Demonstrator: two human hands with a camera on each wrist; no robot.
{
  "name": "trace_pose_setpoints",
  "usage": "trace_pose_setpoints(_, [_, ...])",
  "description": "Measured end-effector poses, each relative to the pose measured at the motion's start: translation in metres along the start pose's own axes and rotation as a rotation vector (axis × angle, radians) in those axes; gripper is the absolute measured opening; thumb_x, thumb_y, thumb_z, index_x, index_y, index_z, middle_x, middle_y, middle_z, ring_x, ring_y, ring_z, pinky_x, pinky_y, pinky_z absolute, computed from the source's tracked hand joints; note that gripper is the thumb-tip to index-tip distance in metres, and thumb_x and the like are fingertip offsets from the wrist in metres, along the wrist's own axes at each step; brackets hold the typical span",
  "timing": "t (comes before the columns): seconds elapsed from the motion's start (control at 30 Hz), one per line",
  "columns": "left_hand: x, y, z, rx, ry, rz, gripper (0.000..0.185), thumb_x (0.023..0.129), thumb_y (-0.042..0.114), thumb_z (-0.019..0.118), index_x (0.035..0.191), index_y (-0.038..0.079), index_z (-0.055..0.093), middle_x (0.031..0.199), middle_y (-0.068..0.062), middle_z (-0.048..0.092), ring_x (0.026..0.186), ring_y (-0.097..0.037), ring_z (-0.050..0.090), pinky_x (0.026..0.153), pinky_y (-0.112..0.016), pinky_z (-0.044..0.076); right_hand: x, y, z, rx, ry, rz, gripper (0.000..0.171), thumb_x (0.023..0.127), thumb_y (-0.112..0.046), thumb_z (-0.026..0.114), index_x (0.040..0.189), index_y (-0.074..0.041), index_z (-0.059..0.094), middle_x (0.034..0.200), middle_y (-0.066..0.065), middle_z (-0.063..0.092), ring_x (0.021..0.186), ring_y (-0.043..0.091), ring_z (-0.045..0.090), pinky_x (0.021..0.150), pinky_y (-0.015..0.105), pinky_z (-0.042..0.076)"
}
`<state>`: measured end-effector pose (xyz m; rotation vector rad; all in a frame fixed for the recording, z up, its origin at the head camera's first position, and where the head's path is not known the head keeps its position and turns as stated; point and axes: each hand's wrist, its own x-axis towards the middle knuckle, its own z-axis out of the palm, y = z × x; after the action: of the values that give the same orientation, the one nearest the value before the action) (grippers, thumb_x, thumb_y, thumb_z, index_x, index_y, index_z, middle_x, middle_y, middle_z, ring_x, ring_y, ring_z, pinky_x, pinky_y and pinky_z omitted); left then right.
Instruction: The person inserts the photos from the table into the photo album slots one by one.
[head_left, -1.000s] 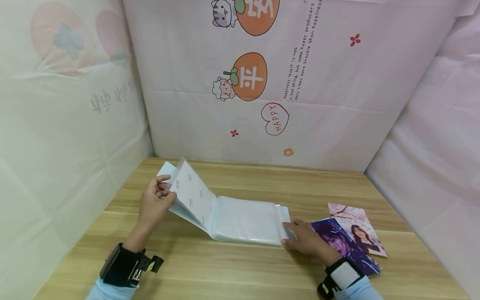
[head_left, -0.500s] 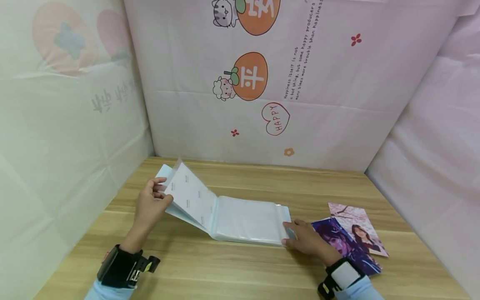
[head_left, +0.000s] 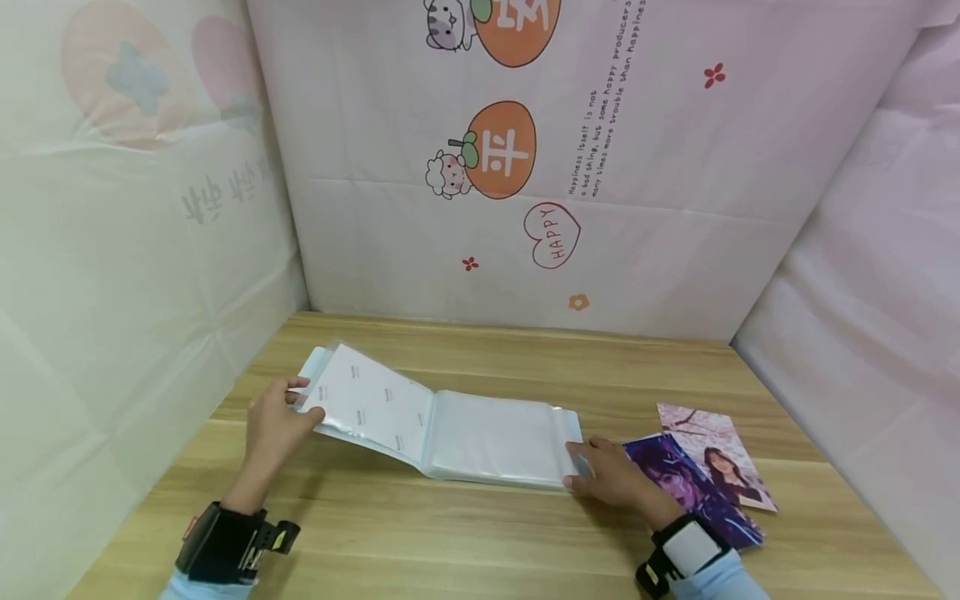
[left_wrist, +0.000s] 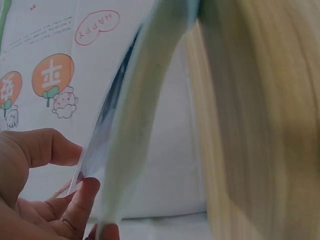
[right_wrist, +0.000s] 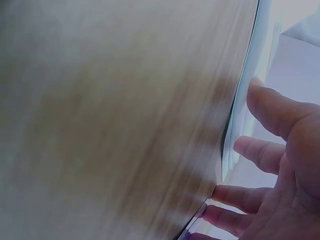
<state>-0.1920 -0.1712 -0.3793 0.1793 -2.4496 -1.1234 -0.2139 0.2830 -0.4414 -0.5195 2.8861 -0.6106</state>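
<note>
I am holding an open photo album (head_left: 465, 429) that is lying on the desk (head_left: 480, 533), nearer its far edge than its near one and slightly toward the left edge; my left hand (head_left: 273, 425) is pinching the outer edge of the left-hand sleeve page (head_left: 367, 400), thumb on top and fingers (left_wrist: 82, 202) curled beneath it, so the page is sitting a little raised above the desk rather than flat; in the left wrist view the thin page edge is running between my thumb and fingers. My right hand (head_left: 611, 475) is resting at the album's right edge, near its front corner; the fingers (right_wrist: 260, 155) are lying fairly straight and spread, their tips touching the stacked clear pages without closing round them. Two printed photos (head_left: 701, 475) are lying on the desk just beside my right hand, toward the right edge, overlapping each other; the purple one is partly under my wrist; a patterned cloth backdrop (head_left: 525, 167) is standing along the far edge.
</note>
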Motion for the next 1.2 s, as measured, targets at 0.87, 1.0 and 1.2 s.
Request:
trace_pose_setpoints(0.87, [0.003,-0.035,-0.003,0.281,-0.244,-0.005,0.047,0.066,0.012,0.072,0.106,-0.009,0.061,0.109,-0.037,0.052,0.097,-0.050,0.046,0.075,-0.054,0.038,0.001,0.004,0.001,0.006,0.010,-0.021,0.060,0.084,-0.036,0.066,0.132,-0.003,0.051,0.130,0.033,0.040,0.117,0.051,0.036,0.089,0.063,0.033])
trace_pose_setpoints(1.0, [0.004,-0.042,-0.001,0.326,-0.307,-0.006,0.040,0.066,0.015,0.071,0.099,-0.006,0.065,0.104,-0.034,0.056,0.091,-0.048,0.052,0.072,-0.051,0.041,0.000,0.004,0.000,0.012,0.004,-0.018,0.060,0.084,-0.036,0.066,0.132,-0.003,0.050,0.130,0.033,0.039,0.118,0.051,0.036,0.090,0.063,0.032])
trace_pose_setpoints(1.2, [0.004,-0.048,0.001,0.323,-0.394,-0.027,0.038,0.066,0.013,0.070,0.096,-0.009,0.065,0.101,-0.031,0.058,0.086,-0.039,0.055,0.072,-0.046,0.044,0.002,0.004,0.002,0.007,0.007,-0.018,0.060,0.084,-0.036,0.067,0.132,-0.003,0.051,0.129,0.033,0.040,0.117,0.050,0.037,0.090,0.063,0.032])
